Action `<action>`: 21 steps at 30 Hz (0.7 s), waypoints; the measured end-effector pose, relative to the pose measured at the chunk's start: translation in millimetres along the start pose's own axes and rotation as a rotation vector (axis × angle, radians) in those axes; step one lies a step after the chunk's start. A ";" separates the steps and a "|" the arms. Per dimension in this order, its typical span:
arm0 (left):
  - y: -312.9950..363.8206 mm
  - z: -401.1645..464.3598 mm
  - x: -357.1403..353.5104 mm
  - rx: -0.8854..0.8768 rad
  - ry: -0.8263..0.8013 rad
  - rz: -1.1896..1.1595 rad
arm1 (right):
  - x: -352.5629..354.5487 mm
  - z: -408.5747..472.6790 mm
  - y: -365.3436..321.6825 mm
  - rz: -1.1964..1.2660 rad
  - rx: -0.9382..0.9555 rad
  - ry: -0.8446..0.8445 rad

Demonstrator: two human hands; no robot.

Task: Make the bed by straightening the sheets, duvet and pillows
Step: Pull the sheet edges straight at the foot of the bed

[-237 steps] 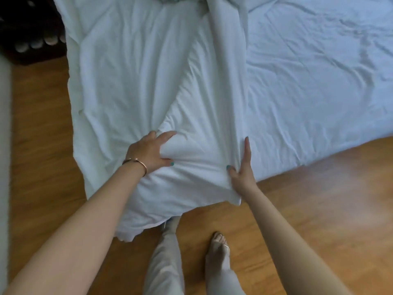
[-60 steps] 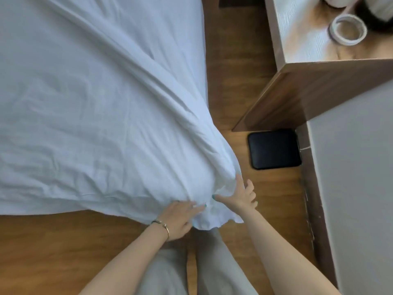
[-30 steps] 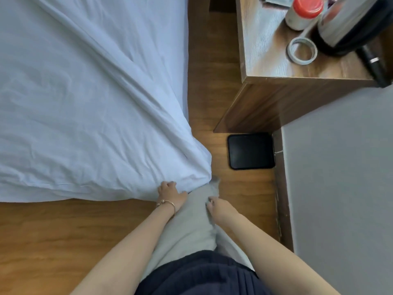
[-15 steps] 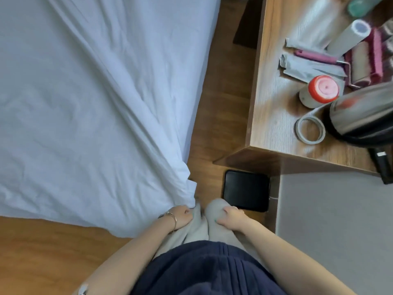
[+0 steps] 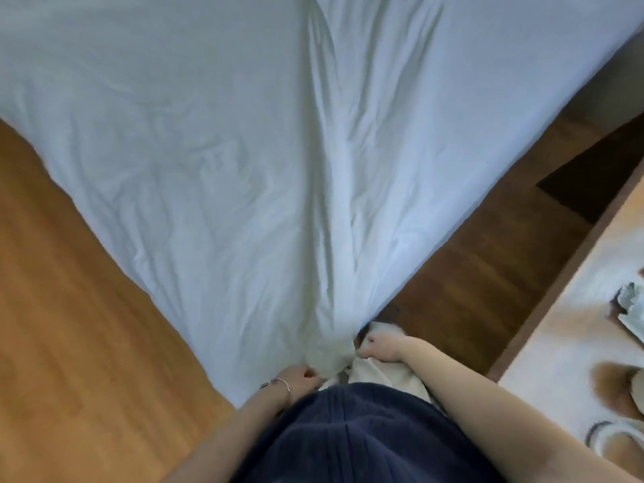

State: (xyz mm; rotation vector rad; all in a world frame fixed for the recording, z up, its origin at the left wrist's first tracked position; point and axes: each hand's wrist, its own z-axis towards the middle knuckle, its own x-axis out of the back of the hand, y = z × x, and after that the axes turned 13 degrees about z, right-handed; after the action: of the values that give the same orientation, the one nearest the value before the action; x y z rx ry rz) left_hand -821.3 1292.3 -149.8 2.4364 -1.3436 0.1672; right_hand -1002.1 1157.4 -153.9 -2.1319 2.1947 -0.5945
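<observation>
While your left hand [image 5: 302, 375] and right hand [image 5: 378, 347] both pinch the duvet [image 5: 244, 141] corner at your waist, fingers curled into cloth, its body stays spread across the bed, so pulling tension draws out creases.

My left hand [image 5: 302, 377] is half behind my dark top [image 5: 352, 434] and its fingertips sink under the corner of the white sheet [image 5: 244, 169], so I cannot tell how they grip. My right hand [image 5: 380, 352] curls with its fingers tucked behind the bunched corner. On the desk [image 5: 543, 346], a tape ring [image 5: 608, 439] and a grey scrap [image 5: 629, 303] are smeared by blur and cut off by the right edge.
</observation>
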 end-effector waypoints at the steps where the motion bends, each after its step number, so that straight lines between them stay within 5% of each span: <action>1: 4.8 1.7 5.8 0.038 0.023 -0.050 | 16.0 3.6 -2.9 -0.026 0.013 -0.057; 11: 111.0 32.3 55.6 0.420 0.216 -0.418 | 178.2 14.0 0.0 -0.345 0.136 -0.349; 15: 173.7 47.2 64.7 0.358 0.253 -0.664 | 229.9 13.4 19.7 -0.402 0.149 -0.413; 21: 219.5 69.1 82.5 0.221 0.172 -0.715 | 274.5 14.7 62.0 -0.300 0.141 -0.340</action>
State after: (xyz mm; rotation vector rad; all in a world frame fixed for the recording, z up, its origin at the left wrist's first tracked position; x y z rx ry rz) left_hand -964.8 1094.8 -137.7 2.8378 -0.3449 0.3381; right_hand -1075.0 887.6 -118.3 -2.3004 1.6294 -0.3483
